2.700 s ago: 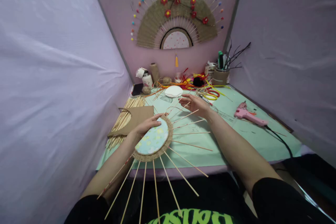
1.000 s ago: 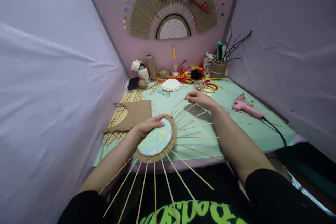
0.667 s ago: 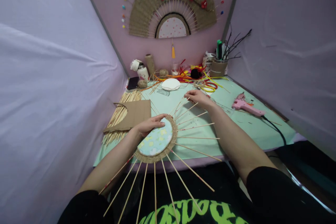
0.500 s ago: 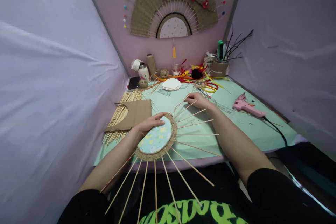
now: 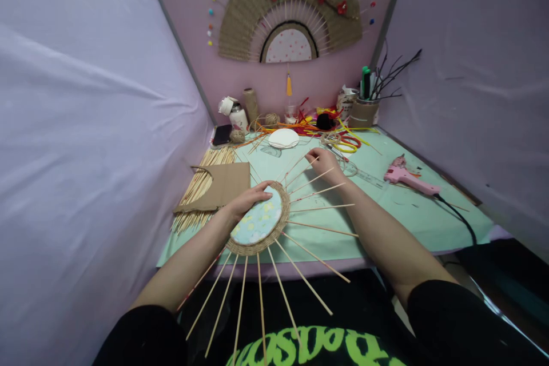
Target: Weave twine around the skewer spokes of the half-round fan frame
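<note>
Lilac cloth walls [image 5: 98, 97] enclosed the worktop [image 5: 377, 211], which was covered in pale green, and a woven fan [image 5: 240, 17] hung at the back. Over the worktop's near edge, the left arm angled inward, its hand [image 5: 251, 198] palm-down across the round woven disc [image 5: 257, 226] with sticks fanning out. That grip's thumb lay on the patterned face, fingers stretched toward the rim; whether they pinched it, I couldn't tell. The right arm reached farther forward, wrist bent, its hand [image 5: 322, 161] pinching a thin strand [image 5: 295, 168] between pressed-together fingertips. At the back right, a brown-wrapped pot [image 5: 363, 114] held dark twigs [image 5: 388, 78] and green markers [image 5: 366, 83]; beside it, a patterned can [image 5: 345, 104] held something white. A white bottle [image 5: 239, 119] stood back left, and a small clear cup [image 5: 291, 112], contents unclear, sat between.
</note>
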Demonstrator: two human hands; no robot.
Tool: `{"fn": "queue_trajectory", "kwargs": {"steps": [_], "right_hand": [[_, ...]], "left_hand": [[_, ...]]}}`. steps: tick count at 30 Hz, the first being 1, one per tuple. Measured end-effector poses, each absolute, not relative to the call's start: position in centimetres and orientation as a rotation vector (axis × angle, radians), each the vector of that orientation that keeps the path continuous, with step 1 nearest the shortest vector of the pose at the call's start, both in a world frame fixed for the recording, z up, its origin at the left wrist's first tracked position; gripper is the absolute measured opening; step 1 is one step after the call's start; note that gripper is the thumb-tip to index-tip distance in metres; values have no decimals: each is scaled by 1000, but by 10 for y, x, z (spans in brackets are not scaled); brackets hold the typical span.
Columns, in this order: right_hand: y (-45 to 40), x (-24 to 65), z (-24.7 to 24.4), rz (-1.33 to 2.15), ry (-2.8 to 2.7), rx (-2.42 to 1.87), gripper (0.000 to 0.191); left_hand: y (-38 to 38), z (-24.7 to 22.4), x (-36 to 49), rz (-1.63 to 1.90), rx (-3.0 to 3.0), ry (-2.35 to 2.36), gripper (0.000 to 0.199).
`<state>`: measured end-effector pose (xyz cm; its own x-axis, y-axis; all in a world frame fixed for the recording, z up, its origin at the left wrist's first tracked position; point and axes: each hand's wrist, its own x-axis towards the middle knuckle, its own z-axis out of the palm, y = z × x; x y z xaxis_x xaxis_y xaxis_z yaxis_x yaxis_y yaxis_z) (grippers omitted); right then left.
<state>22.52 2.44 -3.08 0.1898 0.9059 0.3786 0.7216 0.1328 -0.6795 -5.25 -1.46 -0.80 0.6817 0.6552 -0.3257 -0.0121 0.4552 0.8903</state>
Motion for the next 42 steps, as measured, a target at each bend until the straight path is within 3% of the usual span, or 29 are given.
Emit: {"fn": "queue_trajectory", "kwargs": {"steps": [15, 24, 32, 35, 38, 42], "right_hand": [[22, 223, -18, 524, -1241, -1322, 33], [17, 234, -13, 432, -1105, -1466, 16], [18, 239, -17, 400, -1095, -1535, 13], [17, 235, -19, 484, -1277, -1562, 10], [14, 227, -17, 610, -1490, -1433, 23], [5, 213, -10, 1086, -1627, -1119, 22]], "left_hand": [[-19, -7, -52, 377, 1002, 701, 56], [-13, -5, -52, 611, 1001, 780, 53], [-10, -4, -51, 715, 986, 811, 43], [-10, -4, -50, 666, 993, 783, 41], [-10, -1, -48, 620, 1003, 783, 39], [-10, 5, -43, 602, 984, 790, 37]]}}
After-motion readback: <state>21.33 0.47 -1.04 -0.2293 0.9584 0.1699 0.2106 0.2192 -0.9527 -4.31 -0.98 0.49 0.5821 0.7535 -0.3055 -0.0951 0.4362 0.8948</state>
